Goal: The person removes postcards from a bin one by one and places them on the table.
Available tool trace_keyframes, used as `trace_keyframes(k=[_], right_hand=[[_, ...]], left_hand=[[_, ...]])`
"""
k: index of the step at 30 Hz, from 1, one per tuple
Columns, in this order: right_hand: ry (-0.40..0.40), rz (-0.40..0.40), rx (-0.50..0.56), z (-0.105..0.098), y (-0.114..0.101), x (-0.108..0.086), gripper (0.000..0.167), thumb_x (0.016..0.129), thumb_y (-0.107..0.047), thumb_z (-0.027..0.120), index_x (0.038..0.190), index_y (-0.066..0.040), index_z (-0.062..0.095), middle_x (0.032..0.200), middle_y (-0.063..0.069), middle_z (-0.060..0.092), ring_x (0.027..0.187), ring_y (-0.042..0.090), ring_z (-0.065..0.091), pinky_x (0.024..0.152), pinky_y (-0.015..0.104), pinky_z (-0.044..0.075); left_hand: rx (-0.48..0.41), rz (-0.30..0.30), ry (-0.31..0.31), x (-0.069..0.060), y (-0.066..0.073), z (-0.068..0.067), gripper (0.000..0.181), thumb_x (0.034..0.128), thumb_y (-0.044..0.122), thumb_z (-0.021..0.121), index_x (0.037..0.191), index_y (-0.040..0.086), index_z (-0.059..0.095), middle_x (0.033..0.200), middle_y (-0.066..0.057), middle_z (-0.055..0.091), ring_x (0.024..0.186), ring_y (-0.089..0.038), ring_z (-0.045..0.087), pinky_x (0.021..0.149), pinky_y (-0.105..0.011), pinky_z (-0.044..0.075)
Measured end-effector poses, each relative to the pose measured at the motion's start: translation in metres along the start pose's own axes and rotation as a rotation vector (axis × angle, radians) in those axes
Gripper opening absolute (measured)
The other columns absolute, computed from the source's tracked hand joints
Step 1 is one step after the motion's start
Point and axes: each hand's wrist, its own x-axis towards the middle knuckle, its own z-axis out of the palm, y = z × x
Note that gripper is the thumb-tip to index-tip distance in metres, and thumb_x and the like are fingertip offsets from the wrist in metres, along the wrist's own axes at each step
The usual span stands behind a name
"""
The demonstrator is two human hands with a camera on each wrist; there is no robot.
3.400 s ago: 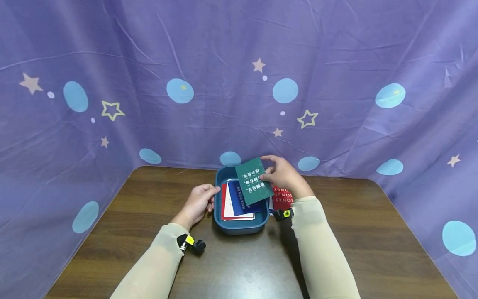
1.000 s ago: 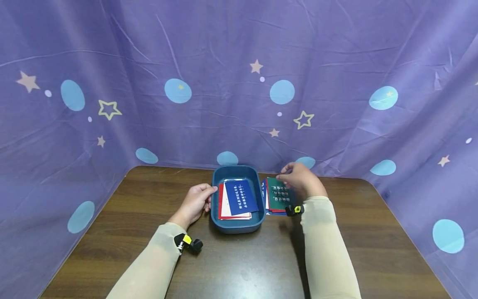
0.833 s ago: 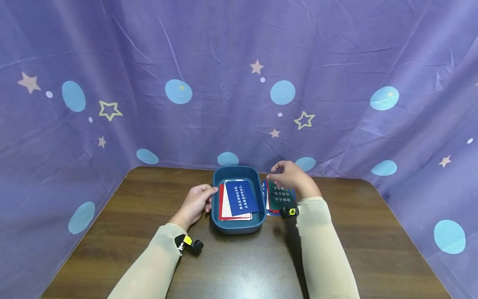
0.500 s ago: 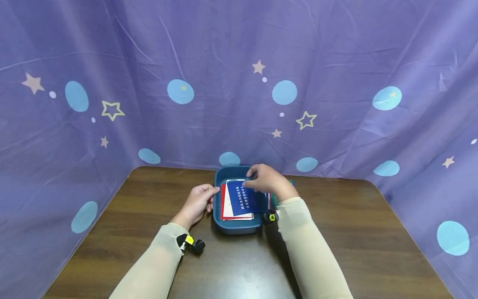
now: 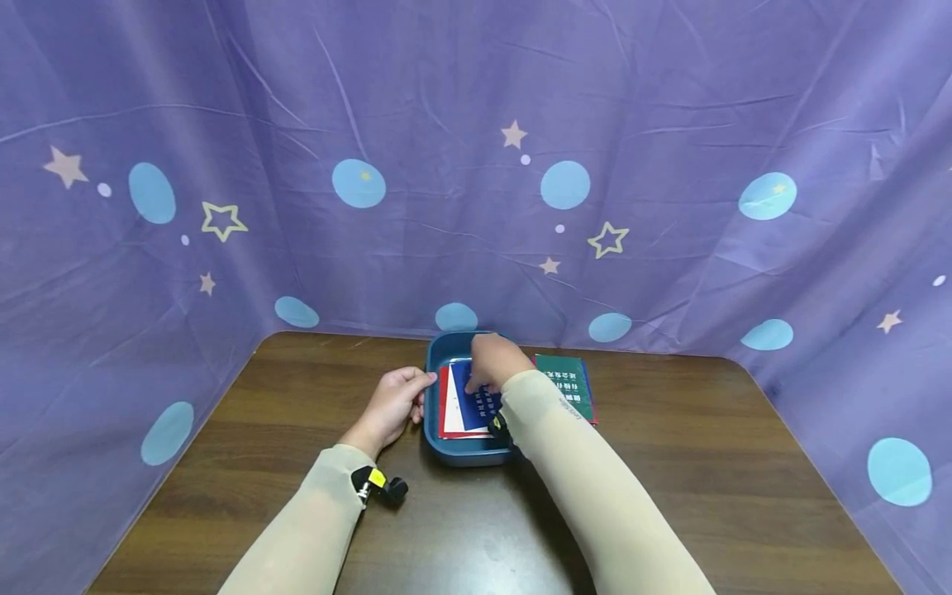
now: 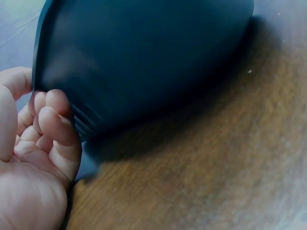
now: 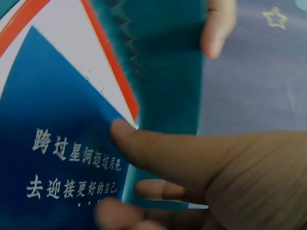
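Note:
A dark blue plastic tray point(image 5: 472, 454) stands near the table's back edge. My left hand point(image 5: 394, 403) holds its left rim; in the left wrist view the thumb lies across the rim from curled fingers point(image 6: 56, 127). In the tray, a blue card point(image 5: 467, 411) with white writing lies on top of white point(image 5: 453, 424) and red point(image 5: 443, 413) cards. My right hand point(image 5: 498, 362) reaches down over the blue card. In the right wrist view its thumb point(image 7: 158, 151) touches the card's edge, fingers spread apart and partly blurred. The right hand and sleeve hide part of the card.
Right of the tray, a green card point(image 5: 563, 368) with white writing tops a small stack, its left side hidden by my sleeve. Brown wooden table point(image 5: 744, 463) extends to both sides. A purple curtain point(image 5: 461, 99) with stars hangs behind.
The green card has gone from the tray onto the stack at the right. My right hand has let it go and moved left, down to the blue card. The left hand keeps its hold.

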Motion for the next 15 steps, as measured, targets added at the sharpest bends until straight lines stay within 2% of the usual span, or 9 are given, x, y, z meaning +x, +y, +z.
trace_keyframes(k=[4,6,10,15], right_hand=[[-0.005,0.029,-0.092,0.0045,-0.0043,-0.0007,0.058,0.09,-0.039,0.099,0.135,-0.007,0.079,0.123,0.011,0.084,0.101,0.024,0.08,0.101,0.048,0.07],[-0.015,0.038,-0.14,0.0051,-0.0058,-0.0023,0.06,0.091,-0.043,0.098,0.137,-0.008,0.079,0.125,0.009,0.084,0.107,0.023,0.08,0.108,0.049,0.068],[-0.032,0.061,-0.184,0.005,-0.0076,-0.0048,0.065,0.093,-0.05,0.095,0.14,-0.009,0.078,0.128,0.009,0.083,0.111,0.023,0.079,0.113,0.049,0.065],[-0.021,0.051,-0.155,0.0038,-0.0085,-0.0051,0.07,0.093,-0.049,0.095,0.146,-0.008,0.073,0.132,0.011,0.082,0.116,0.026,0.079,0.113,0.051,0.065]], left_hand=[[0.021,0.005,-0.018,-0.0006,0.0003,-0.0002,0.03,0.1107,0.016,0.071,0.083,0.007,0.063,0.067,0.002,0.054,0.05,-0.009,0.054,0.045,-0.019,0.046],[0.022,0.005,-0.022,-0.0008,0.0,-0.0002,0.03,0.1108,0.017,0.071,0.083,0.008,0.063,0.067,0.002,0.054,0.05,-0.009,0.055,0.044,-0.019,0.046],[0.012,0.009,-0.022,-0.0014,-0.0006,0.0005,0.033,0.111,0.018,0.072,0.08,0.009,0.062,0.065,0.003,0.054,0.048,-0.008,0.054,0.043,-0.019,0.046],[0.002,0.027,-0.03,-0.0014,-0.0006,0.0017,0.032,0.1101,0.012,0.07,0.079,0.01,0.061,0.063,0.004,0.053,0.047,-0.007,0.054,0.042,-0.02,0.049]])
